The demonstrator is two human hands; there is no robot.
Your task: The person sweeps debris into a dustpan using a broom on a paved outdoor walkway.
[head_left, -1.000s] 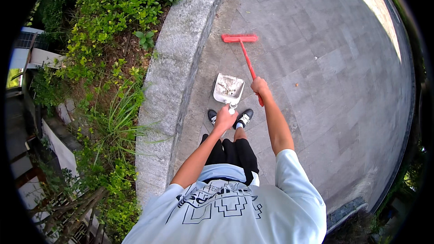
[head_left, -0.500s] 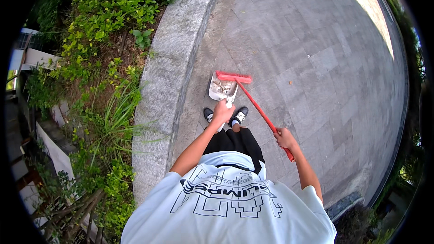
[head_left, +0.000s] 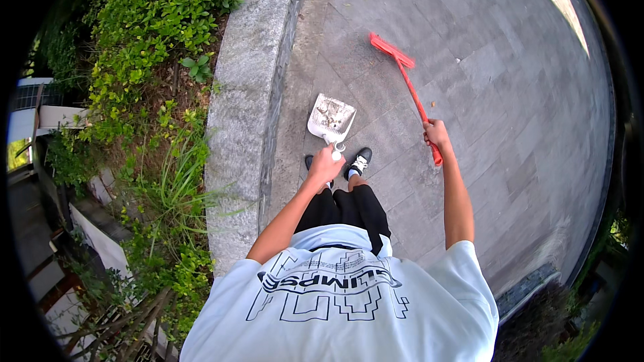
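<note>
My left hand (head_left: 325, 165) is closed round the handle of a white dustpan (head_left: 343, 133), held just ahead of my feet. Dry leaf bits and dirt (head_left: 330, 115) lie in its pan. Out to the right, my right hand (head_left: 437, 133) grips the red handle of a broom (head_left: 414, 91) near its end. The broom's red head (head_left: 391, 49) is farther off, ahead and to the right of the dustpan and apart from it. Whether the bristles touch the paving cannot be made out.
Grey stone paving (head_left: 510, 141) stretches ahead and to the right. A small brown bit (head_left: 433, 104) lies on it beside the broom handle. Along my left runs a raised stone kerb (head_left: 243, 87), with green shrubs (head_left: 168, 20) behind it. My shoe (head_left: 360, 158) shows below the dustpan.
The broom head has swung away from the dustpan, forward and to the right, and my right hand has moved forward with it. The dustpan stays in my left hand, its inside now uncovered.
</note>
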